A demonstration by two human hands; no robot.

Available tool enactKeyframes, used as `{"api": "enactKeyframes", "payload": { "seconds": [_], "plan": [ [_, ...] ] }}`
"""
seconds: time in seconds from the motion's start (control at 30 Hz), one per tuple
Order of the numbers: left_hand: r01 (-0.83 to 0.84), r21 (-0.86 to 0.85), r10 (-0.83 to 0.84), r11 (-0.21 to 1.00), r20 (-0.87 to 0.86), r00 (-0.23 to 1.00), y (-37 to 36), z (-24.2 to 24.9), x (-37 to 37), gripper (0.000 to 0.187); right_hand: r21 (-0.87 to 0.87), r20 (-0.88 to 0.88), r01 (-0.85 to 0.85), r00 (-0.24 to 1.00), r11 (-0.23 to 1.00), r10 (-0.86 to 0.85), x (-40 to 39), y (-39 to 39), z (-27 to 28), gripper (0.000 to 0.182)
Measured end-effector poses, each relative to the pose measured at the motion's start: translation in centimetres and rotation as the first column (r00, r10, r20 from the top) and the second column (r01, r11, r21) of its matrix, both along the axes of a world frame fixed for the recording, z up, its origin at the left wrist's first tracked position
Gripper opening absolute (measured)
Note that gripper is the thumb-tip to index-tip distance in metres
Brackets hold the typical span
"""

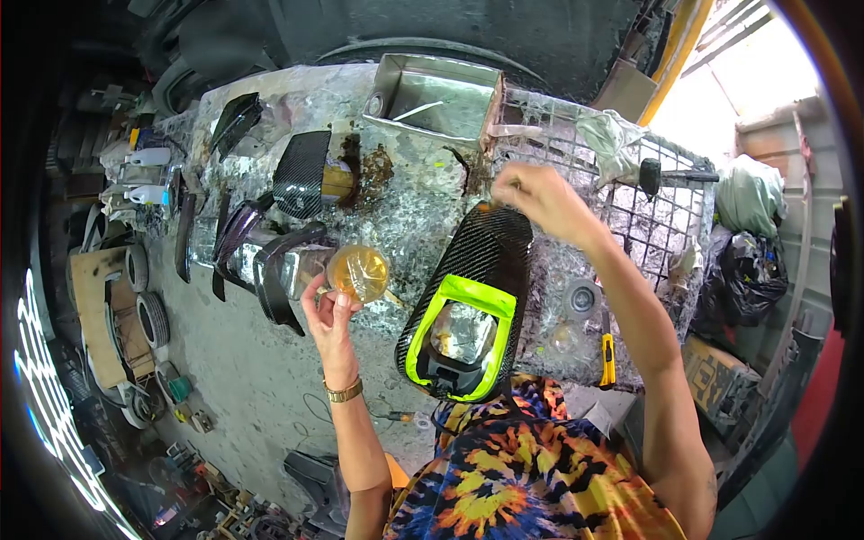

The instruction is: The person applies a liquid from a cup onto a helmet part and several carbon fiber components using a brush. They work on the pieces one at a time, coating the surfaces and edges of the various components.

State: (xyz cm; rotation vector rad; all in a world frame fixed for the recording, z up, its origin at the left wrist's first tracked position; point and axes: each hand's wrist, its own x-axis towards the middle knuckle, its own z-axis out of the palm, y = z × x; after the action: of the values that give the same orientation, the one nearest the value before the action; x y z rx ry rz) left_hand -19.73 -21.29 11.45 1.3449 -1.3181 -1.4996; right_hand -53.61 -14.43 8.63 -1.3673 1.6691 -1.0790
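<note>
My left hand (331, 315), with a watch at the wrist, grips a clear plastic cup (359, 273) of amber liquid. A pale stick (394, 298) shows beside the cup. In front of me lies a glossy black carbon-fibre part (475, 247) with a bright green edge (481, 290) around an opening at its near end. My right hand (531, 200) is over the far tip of this part, its fingers pinched together. Something small and orange shows below those fingers, but I cannot make out what they hold.
On the stained table sit a metal tray (436, 94), another carbon-fibre piece (301, 171) and several curved black parts at the left. A yellow utility knife (608, 360) and a round grey item (582, 298) lie right, near a wire grid (643, 211). Tyres (153, 319) stand on the floor.
</note>
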Motion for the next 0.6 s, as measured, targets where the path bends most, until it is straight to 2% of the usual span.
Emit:
{"api": "enactKeyframes", "payload": {
  "seconds": [0.13, 0.2, 0.23, 0.3, 0.4, 0.53, 0.6],
  "plan": [
    [-0.003, 0.011, 0.003, 1.0, -0.007, 1.0, 0.1, 0.0, -0.2, 0.052, -0.055, -0.087, -0.024, 0.996, 0.998, 0.019, 1.4, 3.7, 2.5, 0.016],
    [-0.006, 0.021, 0.006, 1.0, -0.004, 1.0, 0.0, -0.1, -0.4, 0.051, 0.089, 0.253, 0.038, 0.966, 0.995, -0.059, 1.0, 3.9, 2.7, 0.017],
    [0.001, 0.018, -0.001, 1.0, -0.002, 1.0, 0.1, 0.0, -0.5, 0.051, 0.086, 0.255, 0.045, 0.965, 0.995, -0.066, 0.5, 3.4, 2.3, 0.017],
    [0.006, 0.02, -0.006, 1.0, -0.004, 1.0, 0.2, 0.2, -0.8, 0.05, 0.244, 0.208, 0.091, 0.968, 0.965, -0.144, -1.3, 0.9, -0.1, 0.019],
    [0.02, 0.004, -0.02, 1.0, 0.015, 1.0, 0.5, 0.7, -1.1, 0.048, 0.279, 0.13, 0.163, 0.97, 0.946, -0.205, -3.6, -2.0, -6.1, 0.02],
    [0.024, -0.011, -0.024, 1.0, 0.049, 0.998, 0.7, 1.2, -1.2, 0.048, 0.146, 0.207, 0.234, 0.943, 0.961, -0.261, -3.5, -1.5, -8.8, 0.019],
    [0.006, -0.009, -0.006, 1.0, 0.033, 0.999, 0.8, 1.3, -1.1, 0.048, -0.042, 0.187, 0.049, 0.982, 0.998, -0.04, -2.8, 1.1, -8.6, 0.017]
  ]
}}
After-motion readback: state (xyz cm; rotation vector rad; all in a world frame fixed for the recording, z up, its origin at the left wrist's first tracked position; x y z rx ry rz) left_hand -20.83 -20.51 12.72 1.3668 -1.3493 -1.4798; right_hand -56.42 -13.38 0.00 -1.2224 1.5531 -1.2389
